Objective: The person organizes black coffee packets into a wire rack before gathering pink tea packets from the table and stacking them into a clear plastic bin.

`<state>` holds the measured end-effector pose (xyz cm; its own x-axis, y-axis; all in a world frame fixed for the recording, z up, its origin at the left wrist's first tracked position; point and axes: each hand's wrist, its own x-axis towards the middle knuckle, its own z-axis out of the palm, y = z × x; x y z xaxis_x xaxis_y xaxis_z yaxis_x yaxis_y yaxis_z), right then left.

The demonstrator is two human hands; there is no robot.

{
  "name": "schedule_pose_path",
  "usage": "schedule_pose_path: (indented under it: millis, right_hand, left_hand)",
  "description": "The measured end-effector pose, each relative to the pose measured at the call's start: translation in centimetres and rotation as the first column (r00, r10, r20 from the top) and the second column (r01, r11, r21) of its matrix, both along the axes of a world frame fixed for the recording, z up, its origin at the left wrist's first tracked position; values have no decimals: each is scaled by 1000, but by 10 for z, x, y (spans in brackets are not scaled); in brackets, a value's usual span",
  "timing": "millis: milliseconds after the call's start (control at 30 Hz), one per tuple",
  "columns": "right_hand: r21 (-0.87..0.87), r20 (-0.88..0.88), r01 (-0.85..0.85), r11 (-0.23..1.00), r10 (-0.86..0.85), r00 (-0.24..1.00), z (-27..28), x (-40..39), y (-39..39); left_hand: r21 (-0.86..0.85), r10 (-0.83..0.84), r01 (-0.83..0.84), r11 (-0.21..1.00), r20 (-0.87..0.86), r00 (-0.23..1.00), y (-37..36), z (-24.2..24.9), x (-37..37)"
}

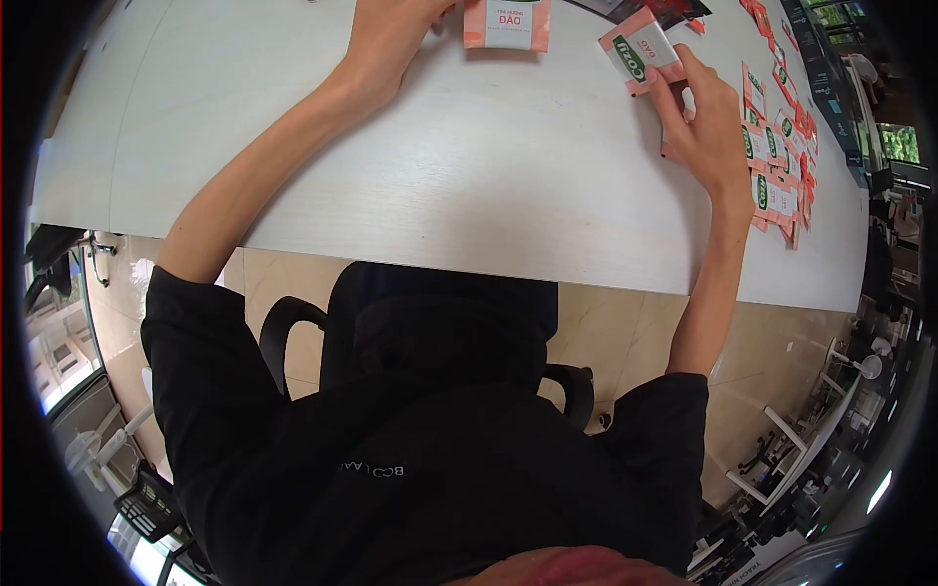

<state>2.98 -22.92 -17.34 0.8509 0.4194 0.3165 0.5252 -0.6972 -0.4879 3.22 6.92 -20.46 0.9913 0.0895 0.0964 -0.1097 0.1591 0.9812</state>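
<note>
My right hand (705, 122) pinches a pink and white tea sachet (645, 47) with a green label between thumb and fingers, held over the right part of the table. At the top edge, my left hand (396, 34) is partly cut off. Its fingertips are near another pink and white tea sachet (506, 27) marked "ĐÀO", whose upper part is out of view. Whether the left fingers hold anything cannot be made out. A dark and red glossy package (653, 10) lies just beyond the sachet in my right hand.
Many loose tea sachets (777, 195) are heaped along the right side of the white table (469, 186). A dark box-like strip (826, 88) runs along the far right edge. Below the front edge is a black chair (293, 322).
</note>
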Motion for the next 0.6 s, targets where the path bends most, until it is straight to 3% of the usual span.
schedule_pose_path:
  millis: [67,267,367,600]
  right_hand:
    - [-17,83,-95,995,96,992,-1,-1,1]
    - [-107,101,-150,983,161,982,-7,2,-3]
    - [-21,119,-138,990,139,983,-7,-2,3]
    - [-32,71,-162,986,164,984,-6,-3,6]
  left_hand:
    - [26,25,-26,999,21,999,0,-1,1]
    - [-11,8,-7,1000,16,1000,-1,2,-1]
    - [-27,5,-4,1000,33,999,-3,3,-2]
    - [-11,18,-18,1000,7,1000,-2,2,-1]
